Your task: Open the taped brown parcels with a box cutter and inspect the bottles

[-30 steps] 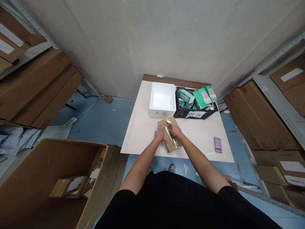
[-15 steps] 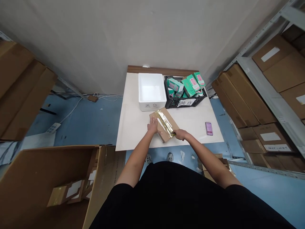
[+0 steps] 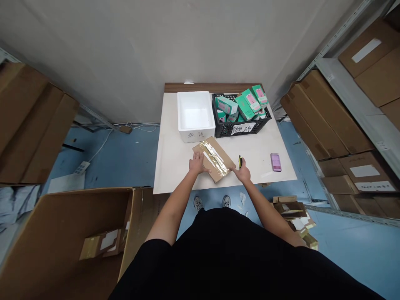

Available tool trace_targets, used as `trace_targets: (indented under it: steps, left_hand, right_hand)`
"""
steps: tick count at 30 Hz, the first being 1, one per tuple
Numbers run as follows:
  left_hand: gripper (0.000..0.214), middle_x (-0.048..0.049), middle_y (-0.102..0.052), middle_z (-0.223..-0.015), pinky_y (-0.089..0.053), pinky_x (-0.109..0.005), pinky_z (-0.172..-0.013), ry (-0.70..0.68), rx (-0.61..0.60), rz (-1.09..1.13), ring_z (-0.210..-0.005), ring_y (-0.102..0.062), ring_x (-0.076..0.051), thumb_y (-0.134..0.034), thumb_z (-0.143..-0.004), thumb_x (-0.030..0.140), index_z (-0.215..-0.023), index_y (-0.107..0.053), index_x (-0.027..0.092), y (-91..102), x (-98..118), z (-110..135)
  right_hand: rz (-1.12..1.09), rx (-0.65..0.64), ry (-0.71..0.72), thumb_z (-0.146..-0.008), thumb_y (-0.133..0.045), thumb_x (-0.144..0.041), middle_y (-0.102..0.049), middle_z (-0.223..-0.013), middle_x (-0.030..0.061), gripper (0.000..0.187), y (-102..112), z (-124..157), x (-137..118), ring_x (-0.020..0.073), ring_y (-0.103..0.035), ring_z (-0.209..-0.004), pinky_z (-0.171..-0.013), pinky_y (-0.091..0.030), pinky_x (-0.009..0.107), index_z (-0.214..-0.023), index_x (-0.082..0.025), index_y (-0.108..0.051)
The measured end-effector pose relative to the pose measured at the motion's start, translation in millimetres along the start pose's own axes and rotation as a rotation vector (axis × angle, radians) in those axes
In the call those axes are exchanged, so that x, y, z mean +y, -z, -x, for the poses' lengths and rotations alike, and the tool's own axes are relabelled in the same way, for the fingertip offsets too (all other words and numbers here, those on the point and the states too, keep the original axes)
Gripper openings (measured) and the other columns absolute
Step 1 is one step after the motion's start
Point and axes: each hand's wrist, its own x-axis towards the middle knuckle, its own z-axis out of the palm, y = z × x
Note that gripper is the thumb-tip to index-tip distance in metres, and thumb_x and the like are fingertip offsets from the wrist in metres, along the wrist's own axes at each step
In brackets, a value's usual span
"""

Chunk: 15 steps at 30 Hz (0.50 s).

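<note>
A flat brown cardboard parcel, sealed with shiny clear tape over a white label, lies on the white table. My left hand rests flat on the parcel's left end with its fingers spread. My right hand is at the parcel's right corner, closed round a small black and yellow cutter that points away from me.
A white foam box and a black crate of green boxes stand at the table's back. A small purple item lies to the right. A large open carton is at my left; shelves of brown cartons flank both sides.
My right hand drew the cutter along the taped seam from the far end to the near end, then moved off to the parcel's right corner. My left hand stayed on the parcel.
</note>
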Motion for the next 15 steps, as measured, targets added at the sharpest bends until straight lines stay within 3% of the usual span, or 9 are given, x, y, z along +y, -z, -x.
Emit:
trace_targets:
  steps: [6, 10, 15]
  left_hand:
    - [0.132, -0.0171, 0.002, -0.183, -0.037, -0.060, -0.122, 0.142, -0.005, 0.026, -0.168, 0.004, -0.043, -0.056, -0.078, 0.096, -0.177, -0.007, 0.023, -11.8, 16.4, 33.1]
    - [0.120, -0.0203, -0.009, -0.182, -0.037, -0.065, -0.119, 0.219, 0.029, 0.028, -0.165, -0.005, -0.050, -0.052, -0.080, 0.097, -0.175, -0.020, 0.031, -30.2, 40.8, 49.3]
    - [0.107, -0.0244, -0.025, -0.177, -0.032, -0.067, -0.119, 0.346, 0.079, 0.017, -0.160, -0.020, -0.054, -0.047, -0.087, 0.092, -0.172, -0.033, 0.029, -40.2, 64.9, 43.0]
  right_hand:
    - [-0.155, -0.001, -0.075, -0.089, -0.075, -0.057, -0.072, -0.139, 0.0164, 0.107, -33.5, -36.6, -14.1, 0.0350, -0.071, -0.124, -0.098, -0.056, 0.040, -0.172, -0.019, -0.020]
    - [-0.176, 0.002, -0.009, -0.084, -0.082, -0.047, -0.075, -0.132, 0.0155, 0.107, -27.9, -77.8, -21.0, 0.0341, -0.073, -0.117, -0.095, -0.056, 0.038, -0.171, -0.021, -0.025]
    - [-0.203, -0.032, 0.106, -0.076, -0.089, -0.040, -0.076, -0.127, 0.0154, 0.112, -18.6, -118.2, -31.4, 0.0337, -0.072, -0.112, -0.093, -0.056, 0.037, -0.170, -0.020, -0.031]
